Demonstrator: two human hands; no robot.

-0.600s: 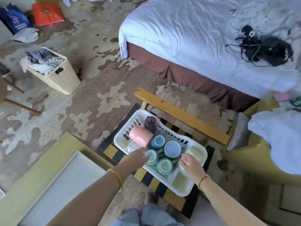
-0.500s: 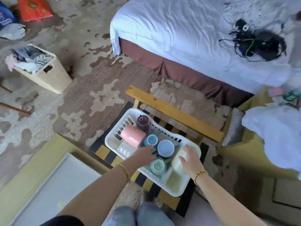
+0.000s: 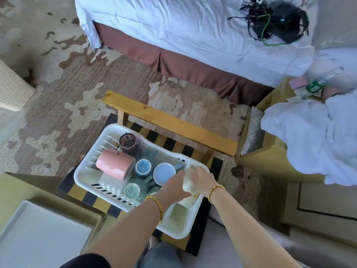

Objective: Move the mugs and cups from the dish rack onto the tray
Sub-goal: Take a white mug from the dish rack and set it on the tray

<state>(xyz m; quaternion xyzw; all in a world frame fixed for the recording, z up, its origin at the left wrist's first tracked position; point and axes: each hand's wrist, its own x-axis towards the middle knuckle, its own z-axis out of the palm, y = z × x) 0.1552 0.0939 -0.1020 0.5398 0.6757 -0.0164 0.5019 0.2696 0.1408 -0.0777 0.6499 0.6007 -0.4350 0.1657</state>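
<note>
A white dish rack [image 3: 85, 176] sits on a striped wooden chair. It holds a pink mug [image 3: 115, 166] on its side, a dark purple glass [image 3: 129, 143], a blue mug [image 3: 143, 167], a light blue mug [image 3: 164, 174], a teal cup [image 3: 132, 191] and a cream cup [image 3: 188, 185]. My right hand [image 3: 202, 179] grips the cream cup at the rack's right end. My left hand [image 3: 173, 188] touches the same cup from the left, fingers curled against it. The white tray [image 3: 38, 236] lies at the lower left.
The chair's wooden backrest [image 3: 170, 122] runs behind the rack. A bed [image 3: 193, 35] with white sheets and a tangle of cables [image 3: 278, 26] fills the far side. A wicker basket [image 3: 13, 88] stands at left; a yellow-green side table [image 3: 274, 157] with white cloth at right.
My left hand moved right from the teal cups to the cream cup. My right hand closed round that cup and tilted it up. The camera swung closer to the rack.
</note>
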